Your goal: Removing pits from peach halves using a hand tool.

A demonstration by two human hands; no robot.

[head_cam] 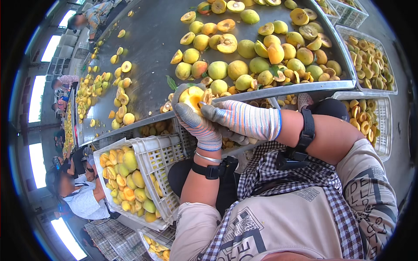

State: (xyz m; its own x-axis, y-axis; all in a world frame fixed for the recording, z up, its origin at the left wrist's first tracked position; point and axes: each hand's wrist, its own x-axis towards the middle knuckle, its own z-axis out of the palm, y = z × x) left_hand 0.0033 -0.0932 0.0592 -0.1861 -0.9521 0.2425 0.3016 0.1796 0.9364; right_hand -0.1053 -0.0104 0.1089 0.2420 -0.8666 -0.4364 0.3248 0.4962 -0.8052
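Observation:
My left hand [192, 112], in a striped knit glove with grey coated fingers, holds a halved yellow peach [190, 95] at the table's front edge, cut side up with a hollow in its middle. A brown piece, apparently the peach pit [206, 96], stands at the half's right side. My right hand [241, 119], gloved alike, is closed around a small hand tool whose pale handle end [253, 141] shows below the fingers. Its working end is mostly hidden at the fruit. Whole and halved peaches [217, 70] lie on the metal table [153, 49] just beyond my hands.
A raised metal rim [261, 93] borders the table. At left stands a white plastic crate [156, 156] full of peaches; crates of peach halves [370, 65] stand at right. A co-worker [86, 199] sits at left, another person [98, 16] stands across the table.

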